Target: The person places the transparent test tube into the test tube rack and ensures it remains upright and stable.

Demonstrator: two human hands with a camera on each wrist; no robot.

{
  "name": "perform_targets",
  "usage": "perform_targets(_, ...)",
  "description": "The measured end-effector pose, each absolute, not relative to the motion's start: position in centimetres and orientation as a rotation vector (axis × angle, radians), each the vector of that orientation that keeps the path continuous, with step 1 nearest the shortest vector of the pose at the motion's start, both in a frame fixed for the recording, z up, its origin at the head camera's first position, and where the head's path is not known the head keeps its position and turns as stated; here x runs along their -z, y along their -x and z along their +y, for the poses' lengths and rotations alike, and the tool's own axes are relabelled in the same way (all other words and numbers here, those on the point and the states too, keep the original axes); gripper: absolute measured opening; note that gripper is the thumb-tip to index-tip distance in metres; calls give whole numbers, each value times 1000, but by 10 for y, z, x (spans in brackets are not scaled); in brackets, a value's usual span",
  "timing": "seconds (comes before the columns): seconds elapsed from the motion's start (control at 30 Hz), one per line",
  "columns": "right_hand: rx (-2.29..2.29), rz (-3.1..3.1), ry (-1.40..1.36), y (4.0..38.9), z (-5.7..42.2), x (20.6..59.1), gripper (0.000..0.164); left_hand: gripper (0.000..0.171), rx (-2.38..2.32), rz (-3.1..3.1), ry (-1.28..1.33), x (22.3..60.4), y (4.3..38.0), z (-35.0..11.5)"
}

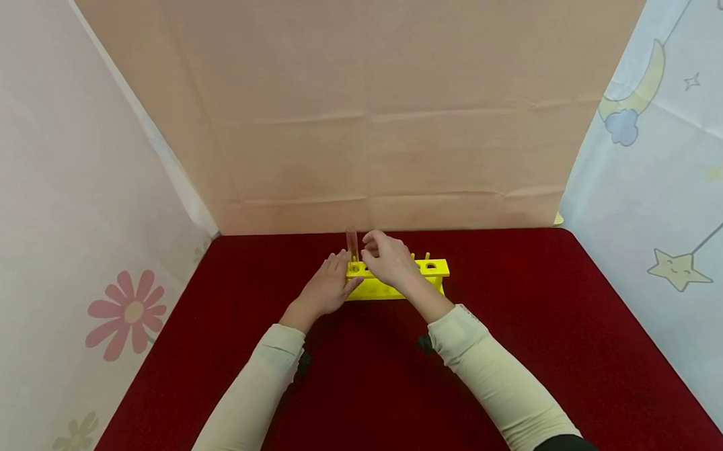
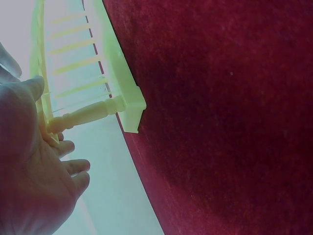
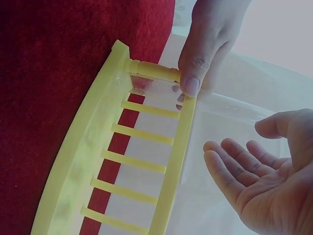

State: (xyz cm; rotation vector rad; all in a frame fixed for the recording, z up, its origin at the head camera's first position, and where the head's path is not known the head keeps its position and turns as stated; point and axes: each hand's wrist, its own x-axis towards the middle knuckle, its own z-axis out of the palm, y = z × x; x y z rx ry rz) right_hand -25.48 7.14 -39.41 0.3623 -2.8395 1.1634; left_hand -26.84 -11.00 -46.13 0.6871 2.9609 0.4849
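A yellow test tube rack (image 1: 437, 268) stands on the red cloth. In its leftmost hole a clear glass test tube (image 1: 352, 242) stands upright, its top rising well above the upper plate. My left hand (image 1: 330, 286) grips the left end of that plate, thumb (image 3: 192, 86) on the near edge and fingers (image 2: 76, 166) behind. My right hand (image 1: 390, 259) hovers over the rack just right of the tube. Its fingers (image 3: 234, 166) are loosely bent, with nothing between them and the thumb. In the right wrist view, the tube's lower end (image 3: 143, 84) shows below the upper plate.
Red cloth (image 1: 511, 326) covers the table around the rack. A brown paper sheet (image 1: 364, 151) hangs behind the far edge. Patterned white sheets stand at the left (image 1: 63, 198) and right (image 1: 657, 192). Short yellow pegs (image 1: 427, 255) stick up along the rack's back.
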Motion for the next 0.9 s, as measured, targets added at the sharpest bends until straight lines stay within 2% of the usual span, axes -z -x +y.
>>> perform_targets(0.9, -1184, -2849, -250, 256, 90, 396, 29, 78, -507, 2958, -675, 463, 281, -107)
